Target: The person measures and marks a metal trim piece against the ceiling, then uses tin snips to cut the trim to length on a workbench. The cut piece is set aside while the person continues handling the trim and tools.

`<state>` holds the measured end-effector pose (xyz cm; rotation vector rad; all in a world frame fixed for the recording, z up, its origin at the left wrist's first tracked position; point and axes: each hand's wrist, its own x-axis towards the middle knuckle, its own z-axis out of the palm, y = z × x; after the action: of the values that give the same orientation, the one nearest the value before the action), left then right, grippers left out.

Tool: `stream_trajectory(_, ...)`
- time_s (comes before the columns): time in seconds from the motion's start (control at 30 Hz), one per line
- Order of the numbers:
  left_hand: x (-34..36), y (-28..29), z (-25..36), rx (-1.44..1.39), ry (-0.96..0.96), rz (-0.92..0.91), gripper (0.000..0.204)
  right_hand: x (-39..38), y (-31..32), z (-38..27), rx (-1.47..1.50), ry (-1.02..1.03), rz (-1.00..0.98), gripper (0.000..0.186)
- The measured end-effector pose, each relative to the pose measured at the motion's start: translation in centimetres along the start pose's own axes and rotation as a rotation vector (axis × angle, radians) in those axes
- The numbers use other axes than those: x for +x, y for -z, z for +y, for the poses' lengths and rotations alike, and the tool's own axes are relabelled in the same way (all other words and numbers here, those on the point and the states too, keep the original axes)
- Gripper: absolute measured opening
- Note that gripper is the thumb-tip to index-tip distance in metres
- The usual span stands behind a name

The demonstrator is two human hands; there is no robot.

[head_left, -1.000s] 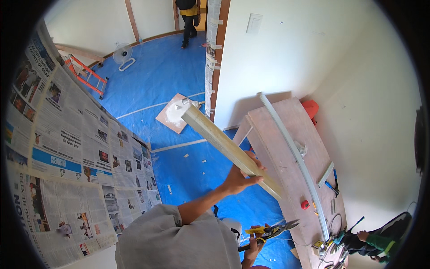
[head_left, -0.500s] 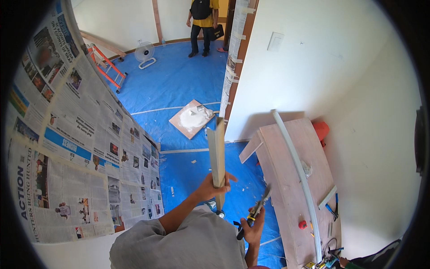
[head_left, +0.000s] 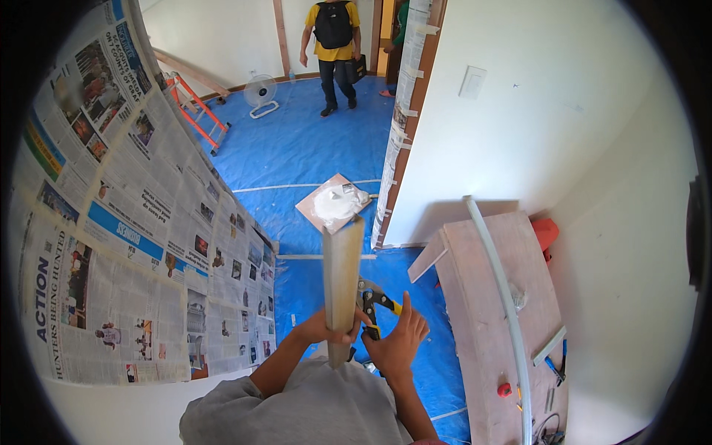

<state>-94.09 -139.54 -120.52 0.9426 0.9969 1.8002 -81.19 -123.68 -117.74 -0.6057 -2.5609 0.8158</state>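
Angle strip (head_left: 341,285) now upright; snips (head_left: 373,304) raised beside it.

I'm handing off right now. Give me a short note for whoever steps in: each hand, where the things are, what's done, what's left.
Left hand: gripping the angled metal strip near its lower end, held upright.
Right hand: closed on yellow-handled snips, jaws at the strip's right edge.
Nearby: wooden bench with a white pipe to the right; newspaper-covered wall to the left.
Done: strip and snips brought together.
Left: no cut visible yet; the cut likely remains.
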Motion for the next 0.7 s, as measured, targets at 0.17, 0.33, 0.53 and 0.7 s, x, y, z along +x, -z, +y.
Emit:
stream_trajectory(0.17, 0.3, 3.3, 1.1, -0.009, 0.173, 0.141, 0.065, 4.9, -3.4, -2.6, -0.175, 0.142, 0.087, 0.104)
stream_trajectory(0.33, 0.0, 11.7, 4.4, -0.01, 0.134, 0.27, 0.065, 11.1, -9.9, -7.1, -0.183, 0.276, 0.023, 0.107)
stream_trajectory(0.53, -3.6, 23.5, 9.4, 0.231, 0.213, 0.487, 0.057, 18.4, -18.3, -12.1, 0.25, 0.274, -0.444, 0.118)
stream_trajectory(0.7, -6.0, 30.5, 12.2, 0.237, 0.383, 0.681, 0.055, 23.3, -25.3, -13.9, 0.398, 0.149, -0.649, 0.107)
